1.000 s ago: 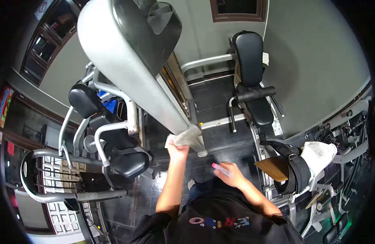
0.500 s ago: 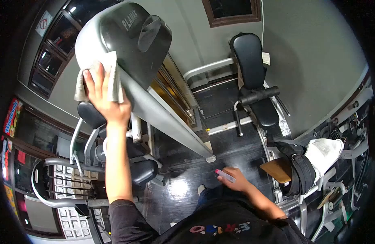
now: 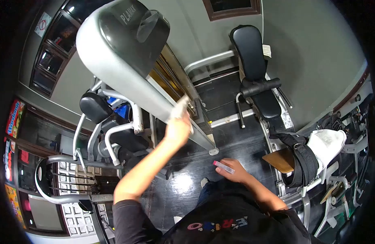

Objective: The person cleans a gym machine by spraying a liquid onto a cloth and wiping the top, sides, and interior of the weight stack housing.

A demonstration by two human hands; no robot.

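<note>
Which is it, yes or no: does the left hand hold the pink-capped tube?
No, the tube is in the right hand, while the left hand has a pale cloth.

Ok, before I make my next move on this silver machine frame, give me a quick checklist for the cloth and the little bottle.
1. Cloth at the left hand: ok, it is up by the silver frame.
2. Left fingers firmly around the cloth: cannot tell, they are blurred.
3. Bottle held in the right hand: ok.
4. Pink top on the bottle: ok, it shows at the end.
5. Enough liquid in the bottle: cannot tell, too small to judge.
6. One hand free: not ok, each has something.
</note>
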